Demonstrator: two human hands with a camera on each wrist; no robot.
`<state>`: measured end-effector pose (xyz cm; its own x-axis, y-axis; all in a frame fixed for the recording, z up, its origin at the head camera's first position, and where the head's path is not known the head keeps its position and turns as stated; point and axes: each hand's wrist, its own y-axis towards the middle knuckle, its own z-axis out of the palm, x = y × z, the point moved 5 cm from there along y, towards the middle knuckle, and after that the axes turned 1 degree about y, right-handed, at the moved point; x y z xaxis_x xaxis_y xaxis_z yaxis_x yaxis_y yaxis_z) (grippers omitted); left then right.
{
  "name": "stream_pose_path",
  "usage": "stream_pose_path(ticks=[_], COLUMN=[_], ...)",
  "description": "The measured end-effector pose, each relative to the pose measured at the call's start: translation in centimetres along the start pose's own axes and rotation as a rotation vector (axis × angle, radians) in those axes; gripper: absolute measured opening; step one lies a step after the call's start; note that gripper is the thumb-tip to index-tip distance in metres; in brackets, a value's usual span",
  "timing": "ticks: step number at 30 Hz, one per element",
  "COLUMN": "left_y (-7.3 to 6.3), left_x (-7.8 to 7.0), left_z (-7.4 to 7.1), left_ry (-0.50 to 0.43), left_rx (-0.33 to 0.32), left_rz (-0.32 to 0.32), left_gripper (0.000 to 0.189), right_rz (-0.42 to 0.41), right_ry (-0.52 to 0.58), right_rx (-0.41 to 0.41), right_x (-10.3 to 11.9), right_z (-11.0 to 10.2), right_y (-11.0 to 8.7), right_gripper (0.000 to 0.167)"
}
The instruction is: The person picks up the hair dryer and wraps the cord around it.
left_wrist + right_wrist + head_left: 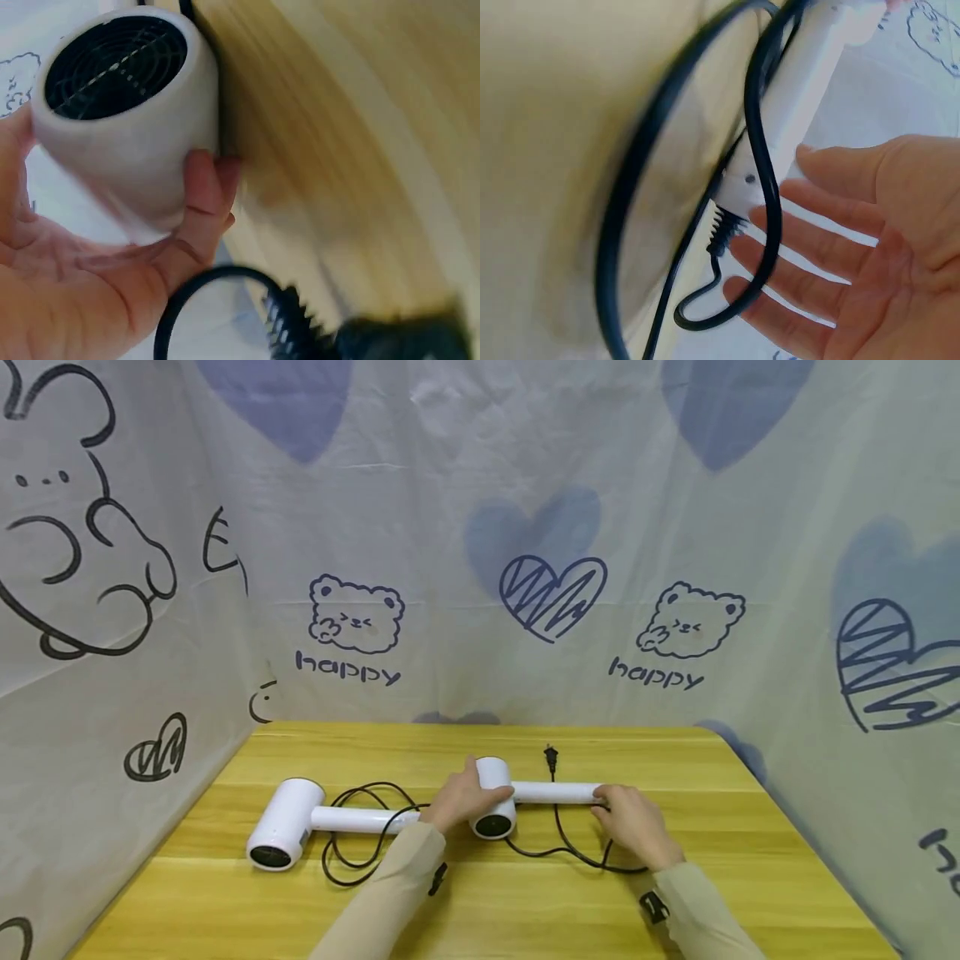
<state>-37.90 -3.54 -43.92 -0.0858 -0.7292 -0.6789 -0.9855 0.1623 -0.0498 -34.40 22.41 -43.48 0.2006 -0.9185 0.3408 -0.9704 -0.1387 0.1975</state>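
Two white hair dryers lie on the table in the head view. My left hand (459, 797) holds the round head of the right-hand hair dryer (555, 792), thumb on one side and fingers on the other. In the left wrist view the dryer's dark grille (116, 67) faces up past the fingers. Beside the handle's free end is my right hand (637, 827), its fingertips right at the white surface. The right wrist view shows those fingers (817, 244) nearly straight, near the black cord (761, 150) that leaves the handle end.
The other hair dryer (288, 822) lies at the left, its black cord (348, 881) looped about its handle. A two-pin plug (551, 758) points to the back of the yellow wooden table (480, 918). Printed cloth (450, 527) hangs behind the table.
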Motion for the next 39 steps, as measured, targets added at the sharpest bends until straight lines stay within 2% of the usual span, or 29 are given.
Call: stream_pose_path(ticks=[6, 12, 19, 24, 30, 35, 39], left_y=[0.6, 0.5, 0.5, 0.5, 0.6, 0.4, 0.1], left_x=[0.0, -0.1, -0.3, -0.1, -0.3, -0.2, -0.2], left_z=[1.3, 1.5, 1.4, 1.7, 1.8, 1.8, 1.9], left_ry=[-0.063, -0.044, -0.017, -0.003, -0.016, -0.045, -0.070], left_rx=[-0.017, -0.030, -0.063, -0.055, -0.055, -0.054, -0.063], left_rz=[-0.087, -0.131, -0.118, -0.130, -0.119, -0.126, -0.129], left_gripper=[0.105, 0.106, 0.110, 0.106, 0.107, 0.111, 0.112], right_rz=[0.038, 0.039, 0.003, -0.003, -0.024, -0.047, -0.088], right_ry=[0.023, 0.023, -0.002, 0.017, 0.017, 0.015, 0.021], right_rx=[0.002, 0.045, 0.030, 0.086, 0.086, 0.124, 0.100], right_x=[-1.0, -1.5, -1.4, -1.1, -1.3, -1.6, -1.8], right_z=[-0.6, -0.4, 0.2, 1.0, 0.8, 0.9, 0.7], right_y=[0.2, 0.5, 1.0, 1.3, 1.5, 1.4, 1.1], right_gripper=[0.028, 0.032, 0.035, 0.034, 0.032, 0.036, 0.041])
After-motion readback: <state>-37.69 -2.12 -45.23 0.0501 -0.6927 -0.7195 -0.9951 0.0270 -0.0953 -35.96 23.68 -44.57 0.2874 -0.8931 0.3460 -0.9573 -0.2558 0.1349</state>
